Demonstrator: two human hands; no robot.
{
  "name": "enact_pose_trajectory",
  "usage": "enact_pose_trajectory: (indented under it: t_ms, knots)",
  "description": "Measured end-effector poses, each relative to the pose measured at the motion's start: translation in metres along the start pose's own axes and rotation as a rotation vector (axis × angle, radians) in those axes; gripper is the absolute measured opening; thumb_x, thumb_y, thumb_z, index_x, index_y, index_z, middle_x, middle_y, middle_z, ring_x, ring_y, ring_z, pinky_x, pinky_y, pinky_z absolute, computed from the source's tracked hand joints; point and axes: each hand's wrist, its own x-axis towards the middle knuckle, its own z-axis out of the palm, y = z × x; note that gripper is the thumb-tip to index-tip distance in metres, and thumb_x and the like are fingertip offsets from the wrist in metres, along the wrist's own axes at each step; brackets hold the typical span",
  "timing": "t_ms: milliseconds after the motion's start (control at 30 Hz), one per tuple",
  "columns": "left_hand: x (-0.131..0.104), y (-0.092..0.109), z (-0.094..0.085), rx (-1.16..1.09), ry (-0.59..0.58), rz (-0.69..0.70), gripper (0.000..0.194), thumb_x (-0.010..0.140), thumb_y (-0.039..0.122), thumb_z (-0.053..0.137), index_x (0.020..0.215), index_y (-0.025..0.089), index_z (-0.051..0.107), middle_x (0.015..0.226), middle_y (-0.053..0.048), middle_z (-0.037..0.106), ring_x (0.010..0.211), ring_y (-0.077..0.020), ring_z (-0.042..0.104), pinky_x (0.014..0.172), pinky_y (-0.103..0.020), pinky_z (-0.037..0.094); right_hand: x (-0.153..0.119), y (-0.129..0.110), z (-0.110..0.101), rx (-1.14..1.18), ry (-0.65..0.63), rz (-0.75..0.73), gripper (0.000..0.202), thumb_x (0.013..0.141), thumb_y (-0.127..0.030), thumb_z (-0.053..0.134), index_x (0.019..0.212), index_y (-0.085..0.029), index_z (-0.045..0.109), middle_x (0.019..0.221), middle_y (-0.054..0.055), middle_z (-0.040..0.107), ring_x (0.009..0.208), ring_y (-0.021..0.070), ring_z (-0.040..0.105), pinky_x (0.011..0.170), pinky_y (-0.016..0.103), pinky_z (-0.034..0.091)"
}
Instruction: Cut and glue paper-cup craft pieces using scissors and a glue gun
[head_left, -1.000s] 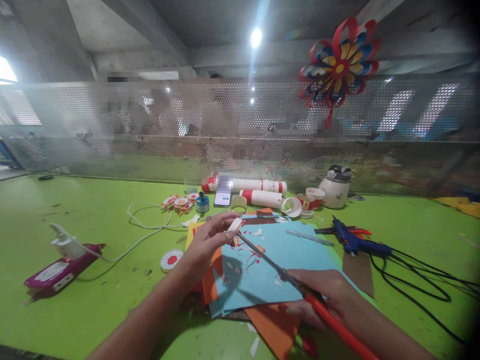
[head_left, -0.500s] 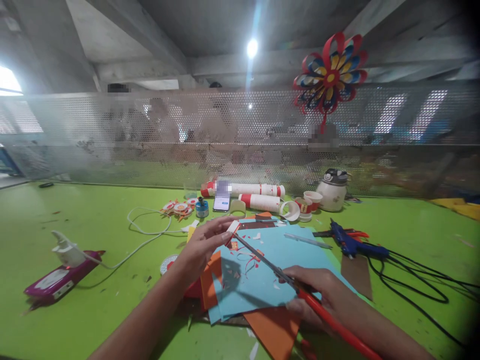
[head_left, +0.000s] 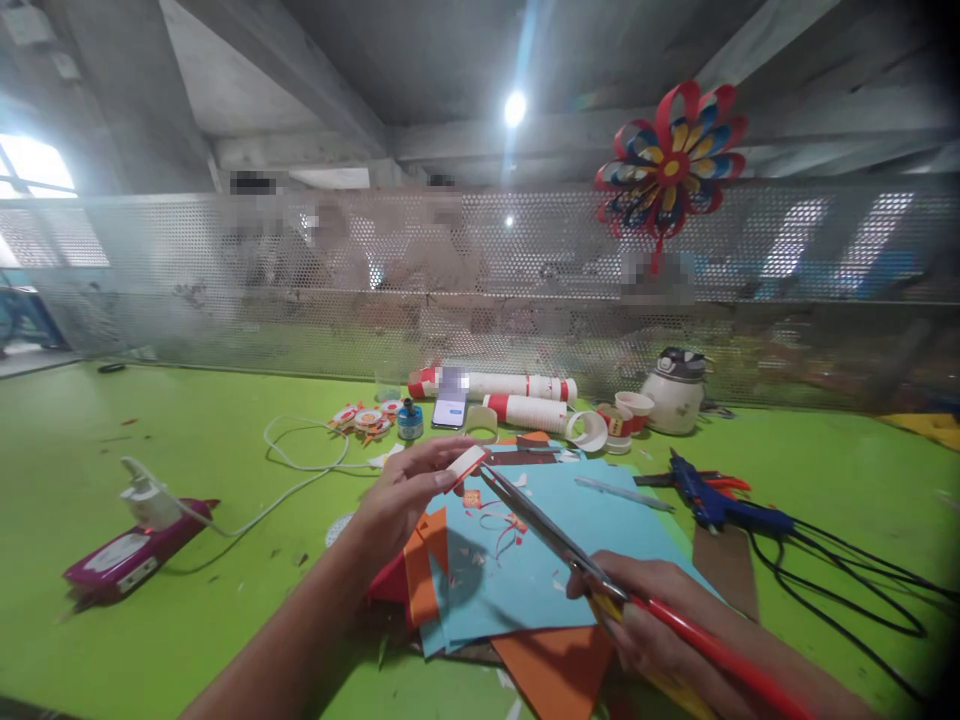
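My left hand [head_left: 409, 495] pinches a small white piece with a red edge [head_left: 466, 468] between thumb and fingers. In my right hand [head_left: 645, 610] is a pair of scissors with red handles [head_left: 551, 535], the tips close beside the right end of the white piece. Both hands are above light blue sheets [head_left: 540, 590], which carry small paper scraps and thin curled red strips. Orange sheets [head_left: 555, 665] stick out from underneath. Whether the blade tips touch the piece is hard to tell.
A blue glue gun [head_left: 705, 500] with black cables lies right. Behind are a phone [head_left: 450, 405], paper cup stacks [head_left: 529, 412], a blue bottle [head_left: 410, 420] and a white jar [head_left: 673, 395]. A purple power strip [head_left: 139, 560] with a white cable lies left.
The scissors have drawn back slightly from the white piece, and their blades and handles have parted a little. The white piece is tilted flatter. The whole view has shifted slightly.
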Motion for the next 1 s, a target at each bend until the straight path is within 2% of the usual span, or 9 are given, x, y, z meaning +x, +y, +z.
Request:
enact_pose_trajectory:
  t_ms: [133,300,400,467,533,633,767,1000]
  knots:
    - [0.0,0.0,0.001,0.006,-0.007,-0.016,0.034,0.07,0.022,0.067,0.103,0.021,0.074,0.103,-0.009,0.073,0.092,-0.0244,0.064,0.082,-0.037,0.045,-0.003,-0.005,0.001,0.015,-0.003,0.101,0.067,0.084,-0.076,0.031,0.098,-0.022,0.069,0.081,0.008,0.065,0.065,0.0179,0.06,0.058,0.03,0.051]
    - [0.0,-0.001,0.002,0.009,-0.026,-0.022,0.034,0.07,0.021,0.067,0.103,0.022,0.074,0.107,-0.008,0.072,0.098,-0.0246,0.062,0.086,-0.036,0.044,-0.007,-0.005,0.002,0.048,-0.013,0.188,0.071,0.082,-0.078,0.029,0.106,-0.022,0.067,0.068,0.004,0.059,0.058,0.0166,0.057,0.055,0.029,0.05]
    - [-0.001,-0.002,0.002,0.01,-0.032,-0.018,0.033,0.07,0.021,0.068,0.102,0.022,0.075,0.107,-0.008,0.072,0.101,-0.0248,0.061,0.089,-0.036,0.043,-0.009,-0.003,0.003,0.066,0.011,0.207,0.066,0.084,-0.075,0.035,0.109,-0.022,0.066,0.088,0.009,0.064,0.063,0.0163,0.06,0.061,0.03,0.052]
    - [-0.001,-0.002,0.002,0.022,-0.024,-0.022,0.033,0.07,0.022,0.068,0.103,0.022,0.074,0.107,-0.009,0.072,0.102,-0.0256,0.06,0.089,-0.037,0.043,-0.009,-0.002,0.004,0.092,0.013,0.216,0.063,0.085,-0.072,0.038,0.11,-0.021,0.066,0.092,0.009,0.064,0.063,0.015,0.059,0.062,0.03,0.052]
    - [-0.001,-0.002,0.002,0.037,-0.016,-0.025,0.034,0.07,0.023,0.069,0.104,0.022,0.073,0.109,-0.01,0.071,0.104,-0.0271,0.059,0.087,-0.038,0.043,-0.009,-0.001,0.006,0.114,0.003,0.214,0.065,0.085,-0.073,0.036,0.11,-0.02,0.065,0.078,0.005,0.061,0.059,0.0138,0.055,0.057,0.028,0.049]
    - [0.0,-0.003,0.001,0.048,-0.023,-0.02,0.036,0.069,0.024,0.069,0.105,0.021,0.073,0.109,-0.011,0.07,0.104,-0.0287,0.059,0.086,-0.04,0.043,-0.008,-0.002,0.007,0.125,-0.003,0.216,0.07,0.084,-0.076,0.034,0.113,-0.019,0.063,0.059,-0.002,0.048,0.054,0.0132,0.049,0.051,0.026,0.042]
    - [0.001,-0.006,-0.002,0.057,-0.04,-0.001,0.038,0.069,0.024,0.068,0.106,0.02,0.072,0.111,-0.012,0.069,0.104,-0.0299,0.058,0.085,-0.042,0.043,-0.007,-0.002,0.008,0.19,-0.027,0.243,0.068,0.084,-0.075,0.036,0.112,-0.019,0.062,0.054,-0.004,0.043,0.052,0.0127,0.045,0.051,0.025,0.038]
    - [0.0,-0.006,-0.002,0.095,-0.041,0.024,0.037,0.07,0.023,0.067,0.107,0.023,0.071,0.113,-0.01,0.068,0.106,-0.0286,0.058,0.085,-0.039,0.044,-0.006,0.005,0.01,0.243,-0.043,0.265,0.071,0.081,-0.077,0.039,0.114,-0.017,0.059,0.055,-0.006,0.039,0.051,0.0112,0.042,0.049,0.024,0.033]
